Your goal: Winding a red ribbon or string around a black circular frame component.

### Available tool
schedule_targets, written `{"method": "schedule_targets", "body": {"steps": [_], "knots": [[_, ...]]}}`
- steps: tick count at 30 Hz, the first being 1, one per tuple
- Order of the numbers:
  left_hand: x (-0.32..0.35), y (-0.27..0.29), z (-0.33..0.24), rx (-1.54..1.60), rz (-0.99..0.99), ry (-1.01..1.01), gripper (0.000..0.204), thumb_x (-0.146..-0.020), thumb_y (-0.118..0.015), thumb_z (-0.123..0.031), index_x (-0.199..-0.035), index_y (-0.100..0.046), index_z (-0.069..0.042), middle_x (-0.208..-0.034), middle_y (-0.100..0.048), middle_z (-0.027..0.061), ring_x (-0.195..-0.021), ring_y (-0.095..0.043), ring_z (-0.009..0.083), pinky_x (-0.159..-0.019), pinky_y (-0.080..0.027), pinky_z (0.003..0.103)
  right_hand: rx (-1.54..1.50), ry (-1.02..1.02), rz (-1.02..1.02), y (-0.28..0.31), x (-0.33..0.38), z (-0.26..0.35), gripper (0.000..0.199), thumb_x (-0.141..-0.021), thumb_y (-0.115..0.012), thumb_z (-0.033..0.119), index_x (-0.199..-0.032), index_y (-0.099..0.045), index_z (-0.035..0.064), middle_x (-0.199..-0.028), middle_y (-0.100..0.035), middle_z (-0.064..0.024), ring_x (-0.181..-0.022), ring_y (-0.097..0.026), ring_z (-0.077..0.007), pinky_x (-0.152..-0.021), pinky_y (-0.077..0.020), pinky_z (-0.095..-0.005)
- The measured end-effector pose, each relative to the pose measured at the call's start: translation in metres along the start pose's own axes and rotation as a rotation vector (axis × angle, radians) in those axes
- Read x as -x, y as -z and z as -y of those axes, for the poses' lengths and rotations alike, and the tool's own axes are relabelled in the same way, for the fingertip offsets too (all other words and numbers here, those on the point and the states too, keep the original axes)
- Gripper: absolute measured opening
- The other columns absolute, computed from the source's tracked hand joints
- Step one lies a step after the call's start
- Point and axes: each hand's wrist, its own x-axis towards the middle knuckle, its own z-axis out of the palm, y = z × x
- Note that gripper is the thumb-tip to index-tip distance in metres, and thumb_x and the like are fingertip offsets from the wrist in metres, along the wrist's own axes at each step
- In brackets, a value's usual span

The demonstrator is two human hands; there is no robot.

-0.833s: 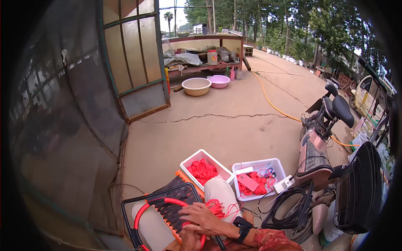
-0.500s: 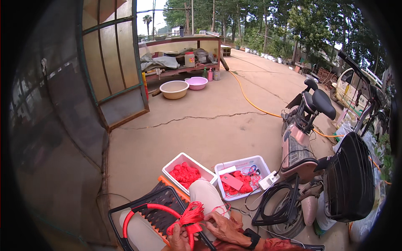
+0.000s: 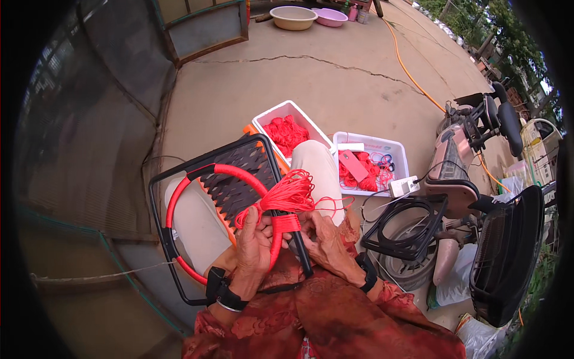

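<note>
A black rectangular tube frame (image 3: 156, 210) rests tilted over my lap, with a red cord-wrapped ring (image 3: 238, 170) lying across it. Red cord is wound in a tight band (image 3: 286, 224) where ring and frame bar meet. Above the band fans out a looped bundle of red cord (image 3: 291, 192). My left hand (image 3: 253, 246) is closed around the ring and the base of that bundle, thumb up. Beside the band, my right hand (image 3: 326, 242) is closed, its fingertips pinching at the cord; a loose red strand loops near it. The fingertips are partly hidden.
Behind the frame is a black woven panel with orange edges (image 3: 229, 192). Two white bins hold red cord: the left bin (image 3: 270, 112) and the right bin (image 3: 391, 145), which also holds a pink phone (image 3: 353, 166). A power strip (image 3: 404, 186) and an electric scooter (image 3: 454, 155) stand right.
The view has tilted downward, so bins and frame appear higher and my forearms show. Both hands remain at the cord band; my left hand now shows more fully.
</note>
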Motion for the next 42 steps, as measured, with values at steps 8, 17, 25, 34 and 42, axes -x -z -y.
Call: {"method": "schedule_targets", "body": {"steps": [8,17,25,34,42], "knots": [[0.007,-0.004,-0.001,-0.024,0.024,-0.033,0.054,-0.099,-0.042,-0.048,-0.115,-0.058,0.001,-0.093,-0.069,0.0164,-0.069,-0.068,0.0262,-0.051,-0.056,0.033,-0.069,-0.212,0.3,0.058,0.015,-0.004,0.026,-0.093,-0.062,0.025,-0.092,-0.062,-0.0012,-0.069,-0.056,-0.0133,-0.065,-0.056,-0.0206,-0.059,-0.0419,-0.0363],[0.004,-0.008,0.003,-0.081,-0.019,-0.078,0.048,-0.097,-0.051,-0.043,-0.112,-0.058,0.002,-0.089,-0.069,0.018,-0.064,-0.068,0.0258,-0.045,-0.054,0.032,0.149,0.028,0.09,0.08,0.004,-0.017,0.016,-0.087,-0.066,0.016,-0.096,-0.067,0.0025,-0.086,-0.063,-0.0104,-0.078,-0.058,-0.024,-0.073,-0.0458,-0.033],[0.011,-0.024,0.002,-0.203,-0.11,-0.153,0.042,-0.097,-0.056,-0.036,-0.104,-0.06,0.005,-0.08,-0.068,0.0171,-0.059,-0.066,0.0228,-0.043,-0.052,0.028,0.225,0.453,0.008,0.044,-0.051,0.034,0.036,-0.073,-0.073,0.005,-0.108,-0.062,0.0039,-0.109,-0.06,-0.0118,-0.104,-0.057,-0.0307,-0.089,-0.0426,-0.0408],[0.01,-0.013,0.007,-0.073,-0.078,-0.178,0.044,-0.097,-0.058,-0.024,-0.128,-0.046,0.005,-0.088,-0.066,0.0171,-0.061,-0.067,0.0228,-0.044,-0.053,0.029,-0.456,0.004,0.078,0.016,-0.073,0.0,0.031,-0.09,-0.067,0.018,-0.115,-0.061,0.0005,-0.094,-0.065,-0.0082,-0.087,-0.061,-0.0154,-0.076,-0.0478,-0.0305],[0.012,-0.015,-0.007,0.025,-0.012,-0.074,0.036,-0.094,-0.057,-0.014,-0.124,-0.045,0.002,-0.091,-0.066,0.0201,-0.061,-0.066,0.0282,-0.044,-0.054,0.034,-0.107,-0.052,0.054,0.019,-0.096,-0.017,0.028,-0.088,-0.069,0.021,-0.105,-0.061,0.0003,-0.074,-0.062,-0.0053,-0.066,-0.054,-0.0118,-0.06,-0.0455,-0.0284]]}}
